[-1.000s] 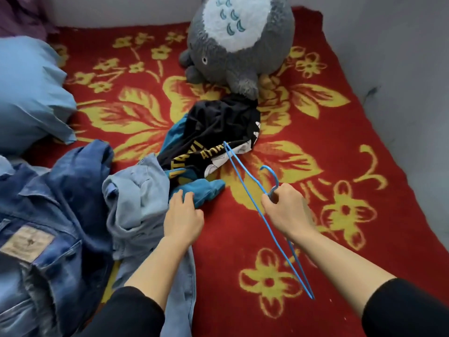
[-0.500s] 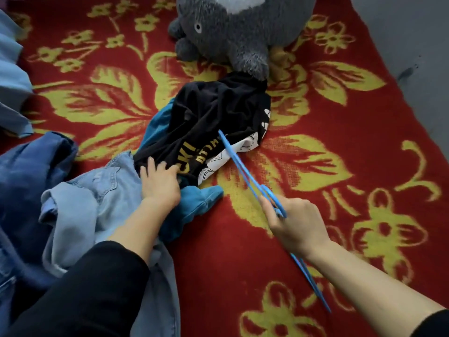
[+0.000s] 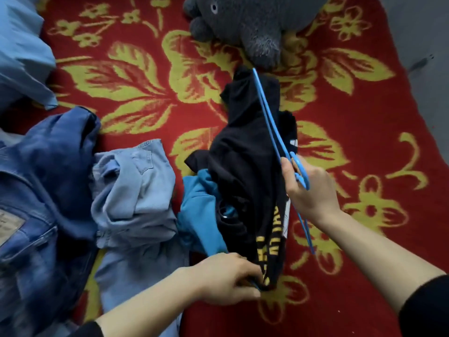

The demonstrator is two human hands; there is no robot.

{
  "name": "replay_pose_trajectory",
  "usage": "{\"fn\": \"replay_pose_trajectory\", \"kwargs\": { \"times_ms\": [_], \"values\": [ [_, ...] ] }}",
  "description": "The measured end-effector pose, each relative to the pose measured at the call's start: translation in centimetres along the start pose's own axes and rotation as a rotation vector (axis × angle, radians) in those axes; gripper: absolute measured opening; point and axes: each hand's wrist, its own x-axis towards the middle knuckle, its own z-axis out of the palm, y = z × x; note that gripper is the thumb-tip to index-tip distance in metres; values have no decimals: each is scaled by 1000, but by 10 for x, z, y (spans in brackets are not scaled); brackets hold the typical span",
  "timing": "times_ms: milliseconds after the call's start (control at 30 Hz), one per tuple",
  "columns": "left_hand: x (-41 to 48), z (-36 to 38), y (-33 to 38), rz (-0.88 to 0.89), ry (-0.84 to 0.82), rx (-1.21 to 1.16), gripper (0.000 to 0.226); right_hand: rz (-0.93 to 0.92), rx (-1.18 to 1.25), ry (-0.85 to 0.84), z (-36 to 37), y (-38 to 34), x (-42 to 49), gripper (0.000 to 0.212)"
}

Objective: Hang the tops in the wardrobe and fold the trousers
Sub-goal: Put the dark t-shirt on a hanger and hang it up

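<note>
A black top [image 3: 245,164] with yellow lettering lies crumpled in the middle of the red blanket. My left hand [image 3: 226,278] grips its near edge. A teal top [image 3: 201,210] is bunched under it on the left. In my right hand [image 3: 311,190] is a blue wire hanger [image 3: 269,122], held at its hook end and lying slantwise over the black top. Light blue jeans [image 3: 136,195] are heaped left of the tops. Dark blue jeans [image 3: 41,190] with a leather patch lie at the far left.
A red blanket [image 3: 364,132] with yellow flowers covers the bed. A grey plush toy [image 3: 255,20] sits at the far edge, just beyond the black top. A blue pillow [image 3: 19,49] lies at the upper left. A grey wall [image 3: 425,57] borders the right side.
My left hand took hold of the black top and pulled its edge toward me. My right hand carried the hanger further over the top, its far end now near the plush toy.
</note>
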Motion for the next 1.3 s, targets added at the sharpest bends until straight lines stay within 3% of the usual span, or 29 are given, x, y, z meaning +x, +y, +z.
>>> {"fn": "replay_pose_trajectory", "kwargs": {
  "times_ms": [33,133,200,233,300,367,467,500,567,633,700,767,800,900,1000,1100,1200,1300],
  "values": [
    [-1,3,1,-58,47,-13,25,-4,-8,-19,1,-1,-3,33],
    [0,-1,-9,-288,658,-26,15,9,-24,-70,1,0,-10,33],
    [5,-11,-18,-487,901,-60,19,35,3,-114,2,2,-16,34],
    [8,-16,-22,-578,874,-76,28,59,26,-140,4,1,-19,34],
    [17,-23,-27,-737,668,-6,43,131,88,-196,10,0,-24,37],
    [23,-29,-28,-841,575,21,39,217,165,-259,19,-2,-25,35],
    [19,-37,-31,-851,583,-152,18,330,265,-404,38,-7,-28,16],
    [14,-37,-31,-838,562,-206,15,363,260,-448,45,-11,-29,22],
    [2,-30,-32,-801,563,-289,11,401,145,-540,63,-17,-33,37],
    [-10,-19,-34,-758,647,-329,16,423,-30,-574,78,-22,-40,28],
    [-22,-7,-34,-676,724,-310,37,458,-93,-514,83,-24,-42,8],
    [-32,1,-31,-591,709,-231,67,476,-19,-408,77,-25,-39,14],
    [-35,4,-31,-575,691,-184,68,479,38,-343,70,-26,-35,20],
    [-39,9,-33,-610,705,-179,44,527,249,-141,35,-29,-21,30],
    [-46,-2,-20,-645,768,-327,23,678,517,-43,1,-30,-12,41],
    [-60,-20,-3,-618,800,-538,29,731,666,-37,-28,-40,-15,61],
    [-78,-34,15,-569,835,-694,29,670,744,-28,-64,-68,-22,36],
    [-100,-48,42,-495,813,-802,9,649,843,100,-109,-90,-26,16]
  ]
}}
